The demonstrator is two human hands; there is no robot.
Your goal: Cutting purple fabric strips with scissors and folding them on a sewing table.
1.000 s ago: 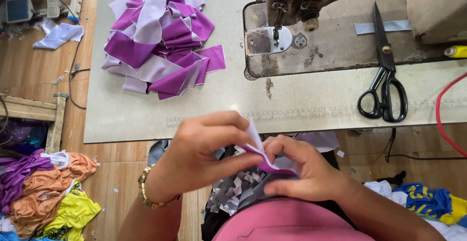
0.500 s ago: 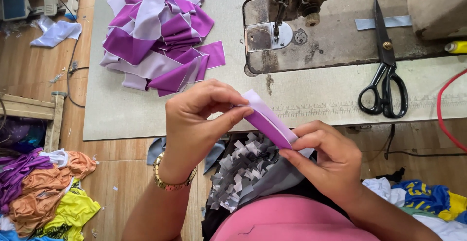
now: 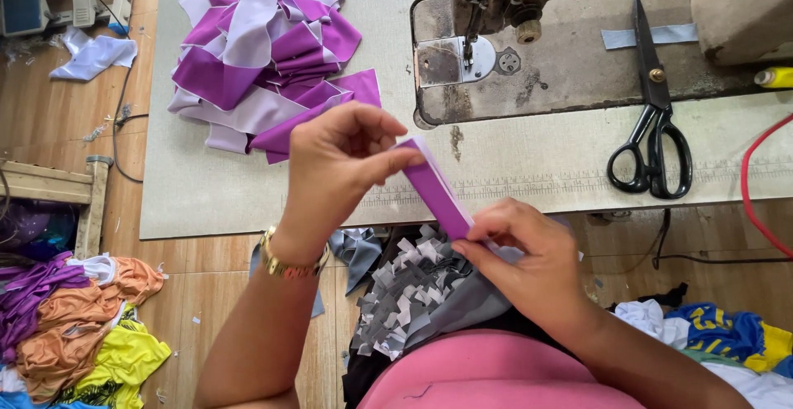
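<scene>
A narrow purple fabric strip (image 3: 436, 187) with a pale lilac edge is stretched between my hands above the front edge of the sewing table (image 3: 529, 169). My left hand (image 3: 334, 165), with a gold bracelet at the wrist, pinches its upper end. My right hand (image 3: 529, 256) pinches its lower end, just above my lap. A bunch of grey fabric pieces (image 3: 413, 289) lies on my lap below the strip. The sewing machine's needle plate (image 3: 450, 60) is beyond my hands.
A heap of purple and lilac fabric strips (image 3: 264, 45) lies on the table's left. Black scissors (image 3: 652, 128) rest at the right, near a yellow spool (image 3: 775, 77) and a red cord (image 3: 756, 186). Coloured cloth (image 3: 74, 326) is piled on the wooden floor at the left and right.
My hands have risen from my lap and drawn apart, pulling the folded strip out straight and slanted between them. The view has shifted slightly.
</scene>
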